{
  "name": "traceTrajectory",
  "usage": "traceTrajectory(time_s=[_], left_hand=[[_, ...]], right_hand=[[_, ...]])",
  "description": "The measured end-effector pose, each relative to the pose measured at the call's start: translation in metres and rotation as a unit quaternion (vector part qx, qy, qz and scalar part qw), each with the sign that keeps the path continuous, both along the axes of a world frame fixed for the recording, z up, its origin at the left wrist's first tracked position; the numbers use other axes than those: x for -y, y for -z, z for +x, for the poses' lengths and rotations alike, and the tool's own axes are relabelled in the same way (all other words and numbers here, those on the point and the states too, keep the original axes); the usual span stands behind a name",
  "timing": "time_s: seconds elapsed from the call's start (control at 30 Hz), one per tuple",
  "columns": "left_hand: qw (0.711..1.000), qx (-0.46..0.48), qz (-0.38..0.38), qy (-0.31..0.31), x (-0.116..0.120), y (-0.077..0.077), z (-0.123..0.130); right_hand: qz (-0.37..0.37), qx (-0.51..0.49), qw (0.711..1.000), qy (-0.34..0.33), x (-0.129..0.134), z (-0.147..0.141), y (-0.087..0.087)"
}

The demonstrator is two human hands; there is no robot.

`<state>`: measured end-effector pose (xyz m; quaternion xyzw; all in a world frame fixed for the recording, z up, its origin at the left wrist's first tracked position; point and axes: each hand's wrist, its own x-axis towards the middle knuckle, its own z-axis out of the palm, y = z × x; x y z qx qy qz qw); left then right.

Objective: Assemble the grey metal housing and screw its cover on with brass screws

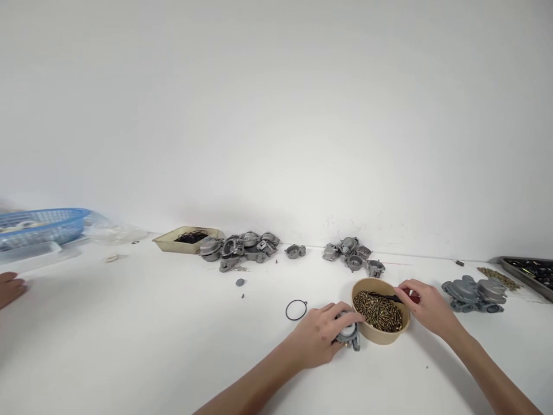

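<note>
Casting in curled left hand — right hand palm-down

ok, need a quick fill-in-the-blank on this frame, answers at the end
1. The wearer's left hand holds a metal part coloured ____.
2. The wearer's right hand grips a tool with a ____ handle.
3. The bowl stands between the wearer's two ____.
4. The basket at far left is coloured ____.

Missing words: grey; red; hands; blue
</note>
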<state>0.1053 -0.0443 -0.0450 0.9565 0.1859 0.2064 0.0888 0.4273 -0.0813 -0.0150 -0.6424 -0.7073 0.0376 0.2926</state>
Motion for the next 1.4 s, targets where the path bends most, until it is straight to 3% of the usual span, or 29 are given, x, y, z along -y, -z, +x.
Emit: traceTrajectory(time_s=[0.2, 0.37, 0.5, 0.57, 0.63, 0.67, 0.8, 0.97, 1.1, 1.23, 1.4], left_hand=[[0.999, 0.015, 0.015, -0.025, -0.013, 0.005, -0.004], [0.998, 0.025, -0.037, -0.036, -0.012, 0.009, -0.003], [0.996, 0.039, -0.072, -0.034, -0.029, -0.007, -0.024], [0.984, 0.087, -0.066, -0.141, -0.052, -0.022, -0.050], [0.938, 0.078, -0.012, -0.337, -0.082, -0.037, -0.080], [0.917, 0.065, -0.003, -0.395, -0.096, -0.043, -0.094], [0.864, -0.005, 0.007, -0.504, -0.142, -0.049, -0.132], [0.849, -0.120, 0.016, -0.515, -0.169, -0.035, -0.130], [0.820, -0.166, 0.019, -0.548, -0.183, -0.028, -0.122], [0.806, -0.181, 0.031, -0.562, -0.188, -0.024, -0.119], [0.814, -0.166, 0.059, -0.554, -0.188, -0.025, -0.117]], right_hand=[[0.040, -0.045, 0.998, 0.008, -0.001, 0.006, 0.005], [0.070, -0.050, 0.996, 0.018, 0.001, 0.003, 0.003], [0.078, -0.039, 0.996, 0.001, 0.000, 0.003, 0.006], [0.078, -0.045, 0.996, -0.004, -0.002, 0.005, 0.009], [0.081, -0.045, 0.996, -0.003, -0.003, 0.007, 0.011], [0.086, -0.043, 0.995, -0.003, -0.003, 0.007, 0.012], [0.109, -0.041, 0.993, -0.011, -0.003, 0.003, 0.010], [0.108, -0.032, 0.993, -0.032, 0.003, -0.002, 0.002], [0.135, -0.037, 0.990, -0.019, 0.009, -0.007, -0.004], [0.230, -0.045, 0.971, -0.032, 0.014, -0.015, -0.010], [0.377, -0.017, 0.923, -0.074, 0.018, -0.026, -0.015]])
